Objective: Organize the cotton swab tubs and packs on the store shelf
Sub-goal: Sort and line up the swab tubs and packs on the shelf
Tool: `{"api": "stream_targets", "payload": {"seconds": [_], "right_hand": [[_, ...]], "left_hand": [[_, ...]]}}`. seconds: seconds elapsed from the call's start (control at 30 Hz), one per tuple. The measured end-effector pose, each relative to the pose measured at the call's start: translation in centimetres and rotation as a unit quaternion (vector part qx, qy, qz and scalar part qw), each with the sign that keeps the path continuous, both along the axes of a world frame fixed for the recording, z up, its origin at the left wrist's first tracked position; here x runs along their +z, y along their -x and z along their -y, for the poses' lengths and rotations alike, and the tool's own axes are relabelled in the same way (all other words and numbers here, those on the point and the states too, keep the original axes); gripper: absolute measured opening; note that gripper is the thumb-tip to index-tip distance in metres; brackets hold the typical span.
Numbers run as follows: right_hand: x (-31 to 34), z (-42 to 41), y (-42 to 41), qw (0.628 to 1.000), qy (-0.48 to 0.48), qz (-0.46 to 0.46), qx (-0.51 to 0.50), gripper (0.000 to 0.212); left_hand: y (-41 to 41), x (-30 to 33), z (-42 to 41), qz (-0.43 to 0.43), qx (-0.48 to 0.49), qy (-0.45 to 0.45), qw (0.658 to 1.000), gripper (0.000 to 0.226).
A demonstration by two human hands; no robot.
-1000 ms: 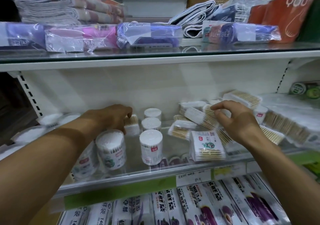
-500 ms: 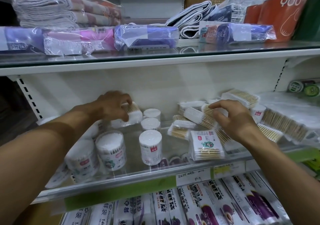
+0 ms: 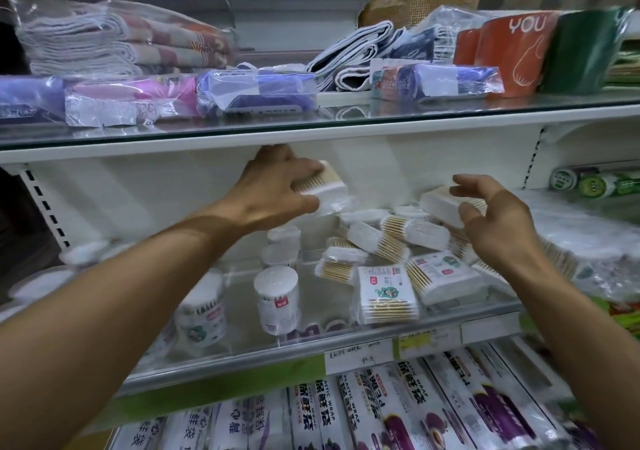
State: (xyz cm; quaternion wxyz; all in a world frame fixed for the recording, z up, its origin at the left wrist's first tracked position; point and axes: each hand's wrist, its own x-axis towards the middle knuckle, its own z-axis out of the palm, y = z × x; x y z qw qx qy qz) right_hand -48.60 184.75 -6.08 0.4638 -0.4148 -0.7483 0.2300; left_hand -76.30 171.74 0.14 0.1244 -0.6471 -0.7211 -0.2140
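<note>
The left hand (image 3: 273, 186) has its fingers curled around a pack of swabs (image 3: 325, 190), held up above the shelf (image 3: 311, 349). The right hand (image 3: 491, 217) has its fingers spread and bent by another pack (image 3: 440, 204); I can't tell if it grips. It looks like sorting time. Next, the lifted pack should go with the messy pile (image 3: 388, 242), away from the tubs (image 3: 277, 297).

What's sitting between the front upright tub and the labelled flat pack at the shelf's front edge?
Head view: only bare glass shelf between the front tub and the labelled pack; loose swab packs lie farther back.
</note>
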Motion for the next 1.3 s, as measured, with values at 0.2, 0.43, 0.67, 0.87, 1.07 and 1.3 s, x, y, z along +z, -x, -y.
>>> {"api": "stream_targets", "payload": {"seconds": [0.2, 0.43, 0.67, 0.87, 1.07, 1.3], "right_hand": [[0.6, -1.8, -4.6, 0.999, -0.005, 0.001, -0.039, 0.043], [0.2, -3.5, -9.1, 0.997, -0.006, 0.050, -0.062, 0.043], [-0.8, -4.8, -10.6, 0.981, -0.027, 0.178, -0.066, 0.037], [-1.2, -7.6, -9.1, 0.951, -0.046, 0.299, -0.068, 0.036], [-1.6, -10.6, -6.6, 0.925, -0.035, 0.375, -0.043, 0.039], [-2.1, -11.6, -5.4, 0.933, -0.030, 0.358, -0.023, 0.033]], "left_hand": [[-5.1, -0.9, -4.0, 0.053, -0.069, -0.018, 0.996, 0.059], [-9.7, -2.1, -8.2, 0.069, -0.066, -0.007, 0.995, 0.054], [-12.3, -3.4, -11.2, 0.055, -0.032, 0.002, 0.998, 0.044], [-12.6, -5.0, -13.3, 0.069, -0.004, 0.044, 0.997, 0.035], [-12.7, -6.0, -13.6, 0.101, -0.004, 0.045, 0.994, 0.049], [-12.0, -5.8, -11.1, 0.106, -0.044, 0.086, 0.990, 0.076]]}}
